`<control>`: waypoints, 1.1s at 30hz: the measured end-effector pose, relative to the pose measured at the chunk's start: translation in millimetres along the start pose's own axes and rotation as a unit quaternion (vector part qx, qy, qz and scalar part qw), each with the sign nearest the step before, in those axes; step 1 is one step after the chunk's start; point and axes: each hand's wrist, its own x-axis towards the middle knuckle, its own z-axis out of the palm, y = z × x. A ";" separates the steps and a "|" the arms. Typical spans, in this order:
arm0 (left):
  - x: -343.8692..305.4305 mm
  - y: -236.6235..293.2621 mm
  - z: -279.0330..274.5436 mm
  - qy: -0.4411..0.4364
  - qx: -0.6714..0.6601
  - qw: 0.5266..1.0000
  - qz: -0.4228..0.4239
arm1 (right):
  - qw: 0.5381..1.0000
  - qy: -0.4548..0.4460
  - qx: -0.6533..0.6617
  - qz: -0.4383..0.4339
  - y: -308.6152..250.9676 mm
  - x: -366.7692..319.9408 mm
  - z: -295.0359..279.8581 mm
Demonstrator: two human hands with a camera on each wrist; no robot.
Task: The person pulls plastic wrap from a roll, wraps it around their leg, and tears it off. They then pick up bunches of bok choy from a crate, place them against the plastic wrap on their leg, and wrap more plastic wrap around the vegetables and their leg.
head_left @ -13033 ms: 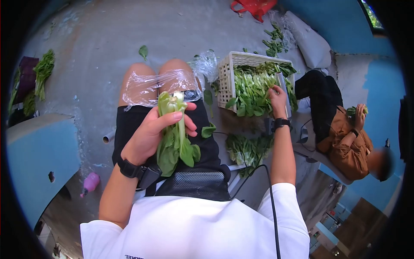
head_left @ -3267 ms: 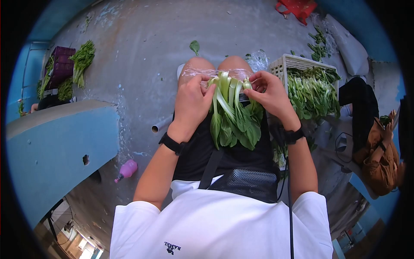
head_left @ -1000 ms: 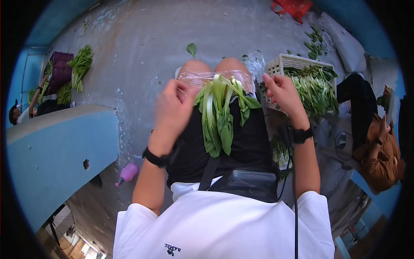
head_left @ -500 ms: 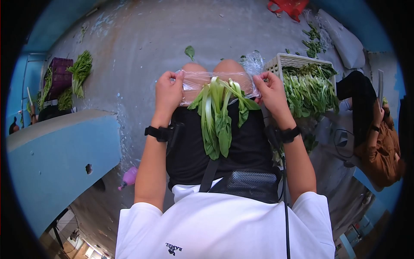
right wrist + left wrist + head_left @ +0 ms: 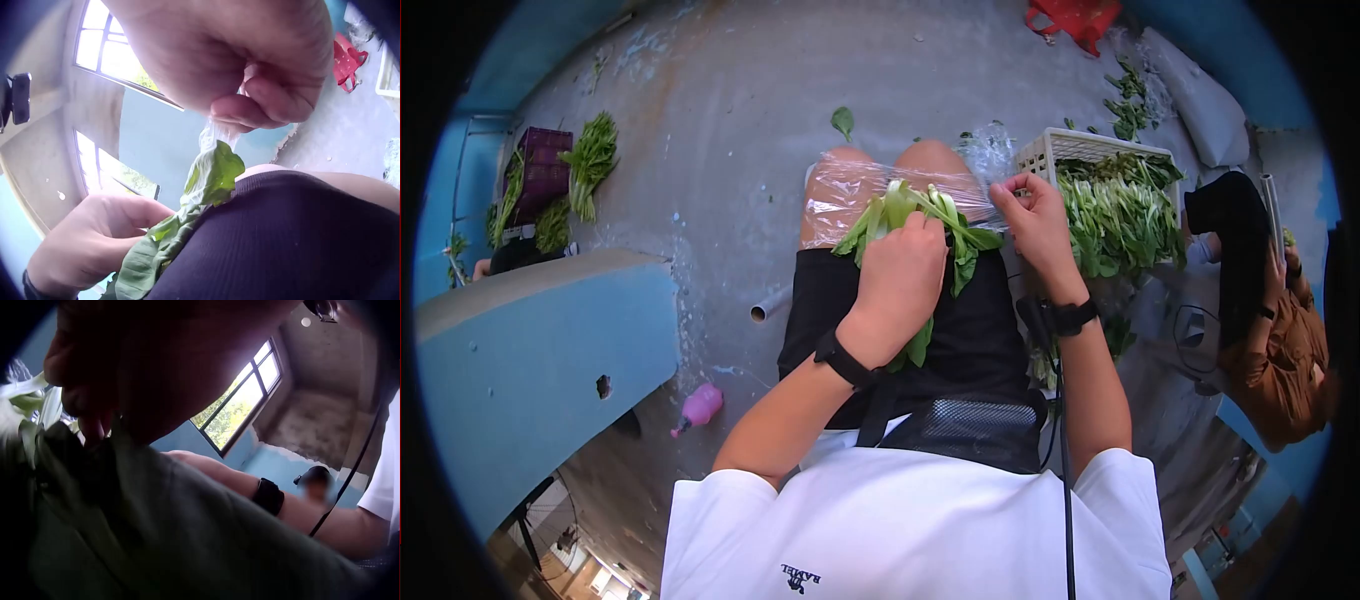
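Note:
A small bunch of bok choy point(image 5: 970, 243) with pale stalks and green leaves lies across the person's lap. Clear plastic wrap point(image 5: 832, 195) covers the thighs under its stalk ends. The left hand point(image 5: 900, 285) reaches over the bunch and grips it with curled fingers, hiding its middle; leaves stick out below the hand. To the right, the right hand point(image 5: 1038, 222) pinches the gathered end of the wrap between thumb and fingers. In the right wrist view, the pulled wrap point(image 5: 215, 132) runs from these fingers to the leaves.
A white crate point(image 5: 1050, 150) packed with greens stands to the right. Another person point(image 5: 1280, 350) sits beyond it. A low blue wall point(image 5: 550, 350), a pink bottle point(image 5: 699, 405) and a purple crate point(image 5: 540, 175) are on the left. A black cable point(image 5: 1067, 480) hangs along the right arm.
The left hand has let go of the wrap's left end and moved right onto the bok choy. Holding its end of the wrap, the right hand has stayed nearly in place.

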 end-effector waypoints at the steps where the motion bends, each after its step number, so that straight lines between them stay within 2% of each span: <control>1: 0.2 0.0 3.9 0.007 0.003 1.000 0.005 | 1.000 0.003 0.000 0.002 -1.5 -1.0 -2.5; 8: 2.7 -9.6 6.4 0.030 -0.030 0.997 0.060 | 1.000 -0.029 0.007 -0.005 -6.8 -0.7 -10.0; 13: -7.4 -4.3 4.6 0.018 -0.050 0.997 0.061 | 0.999 -0.017 0.043 -0.001 -5.5 0.9 -8.5; 15: -10.1 -1.7 3.0 0.017 -0.062 0.996 0.054 | 0.994 0.019 -0.050 -0.098 -2.6 4.7 -7.3; 16: -10.0 2.5 -1.3 0.038 -0.078 0.996 0.024 | 0.994 0.018 -0.049 -0.097 -2.4 6.1 -6.1; 17: -10.3 5.3 -3.1 0.059 -0.095 0.994 -0.006 | 0.988 0.032 -0.073 -0.133 -2.8 7.0 -4.7; 18: -9.9 5.9 -2.4 0.059 -0.095 0.994 -0.007 | 0.980 0.045 -0.098 -0.169 -3.8 6.6 -3.4; 19: -7.7 6.6 -1.5 0.028 -0.057 0.998 -0.030 | 0.980 0.043 -0.098 -0.169 -6.2 4.7 -2.2; 21: -5.1 9.0 0.4 0.003 -0.019 0.998 -0.056 | 0.999 0.004 0.011 -0.052 -12.5 1.4 0.5; 23: -3.7 11.7 3.6 0.047 -0.013 0.999 -0.015 | 0.999 -0.005 0.006 -0.044 -12.5 1.7 -0.2; 27: -7.2 6.2 9.2 0.029 -0.040 0.999 -0.002 | 1.000 -0.007 0.016 -0.022 -12.6 0.8 -0.3; 33: -13.6 6.2 10.6 0.061 -0.090 0.994 0.011 | 0.997 -0.010 0.070 0.005 -18.2 -1.9 -1.1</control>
